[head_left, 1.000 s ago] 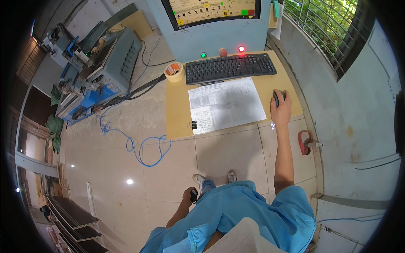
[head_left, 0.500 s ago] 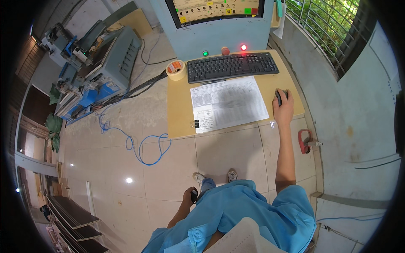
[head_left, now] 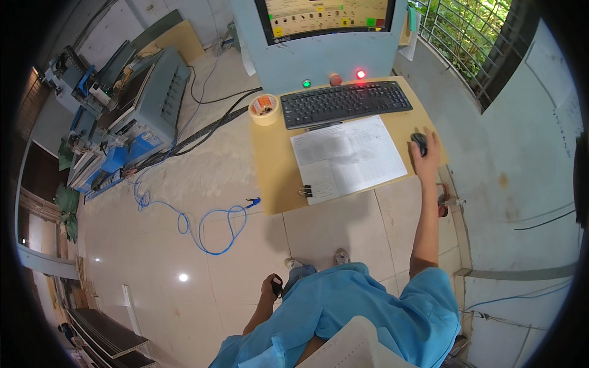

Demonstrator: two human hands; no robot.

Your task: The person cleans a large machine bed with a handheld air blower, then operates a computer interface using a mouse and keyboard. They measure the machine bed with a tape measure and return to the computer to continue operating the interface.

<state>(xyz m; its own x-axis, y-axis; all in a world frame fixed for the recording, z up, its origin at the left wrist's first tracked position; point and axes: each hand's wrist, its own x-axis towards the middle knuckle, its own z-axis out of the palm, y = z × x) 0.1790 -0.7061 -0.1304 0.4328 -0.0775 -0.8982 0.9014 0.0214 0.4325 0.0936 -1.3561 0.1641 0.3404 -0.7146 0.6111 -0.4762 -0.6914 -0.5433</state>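
In the head camera's view, a person in a blue shirt (head_left: 343,294) stands at a small tan table (head_left: 276,165), right arm stretched out to a dark computer mouse (head_left: 419,144) near the table's right edge. The right hand (head_left: 428,153) lies against the near and right sides of the mouse, fingers extended and loosely parted; whether they press on it cannot be told. At the near left, low beside the body, the left hand (head_left: 271,286) curls around a small black object (head_left: 277,286) too indistinct to identify.

The mouse looks light, stiff and smooth, likely to slide easily under slight pressure; its two long sides appear the best place to take hold, palm low behind it. The black object seems small enough for one hand, though its weight and texture cannot be judged.

Edges set the limits. The table's right edge runs just beyond the right hand, with a gray wall (head_left: 509,153) farther right. To the left, a strip of tabletop separates the mouse from printed sheets (head_left: 362,153) held by a black binder clip (head_left: 307,191). On the far side sits a black keyboard (head_left: 346,104), its right end near the mouse, so leeway seems widest toward the papers. A blue cable (head_left: 216,253) loops on the floor at left.
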